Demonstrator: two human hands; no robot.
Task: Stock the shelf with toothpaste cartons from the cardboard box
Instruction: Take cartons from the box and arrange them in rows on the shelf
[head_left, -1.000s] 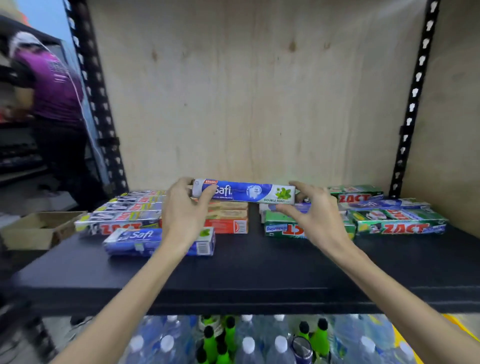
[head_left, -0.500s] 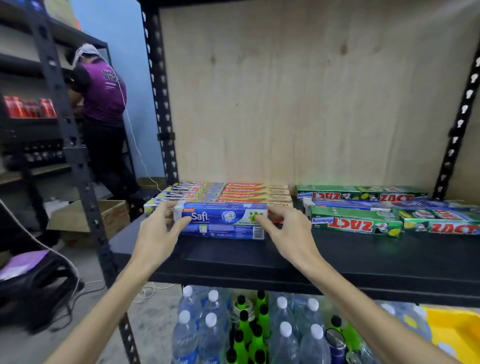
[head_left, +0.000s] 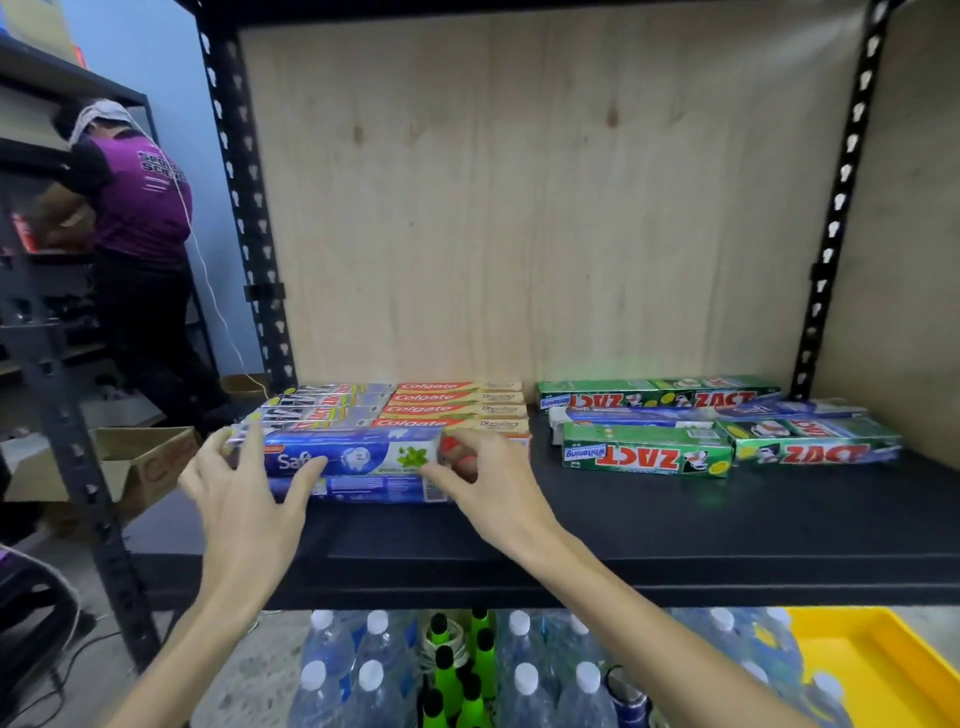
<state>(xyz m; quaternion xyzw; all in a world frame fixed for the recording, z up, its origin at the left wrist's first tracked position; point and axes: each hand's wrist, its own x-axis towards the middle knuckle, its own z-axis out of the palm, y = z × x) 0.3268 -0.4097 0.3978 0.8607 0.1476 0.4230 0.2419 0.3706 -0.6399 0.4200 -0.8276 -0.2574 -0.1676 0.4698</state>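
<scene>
A blue Safi toothpaste carton (head_left: 363, 456) lies on top of a second blue carton (head_left: 363, 489) at the front left of the black shelf (head_left: 675, 525). My left hand (head_left: 244, 499) is at its left end with fingers spread wide and the thumb lying over its front face. At the right end, my right hand (head_left: 488, 493) pinches the carton between thumb and forefinger. Behind the blue pair lie rows of silver Zact cartons (head_left: 322, 408) and red Colgate cartons (head_left: 457, 402). The open cardboard box (head_left: 145, 460) sits on the floor to the left.
Green Zact cartons (head_left: 649, 457) and more blue ones (head_left: 675, 414) fill the shelf's right side. Water bottles (head_left: 524, 680) and green-capped bottles (head_left: 457, 670) stand below, beside a yellow tray (head_left: 872, 670). A person in a purple shirt (head_left: 135, 208) works at another rack on the left.
The blue carton came down from mid-air onto the other blue carton at the shelf's front left. My left hand's fingers have spread off it. The view swung left.
</scene>
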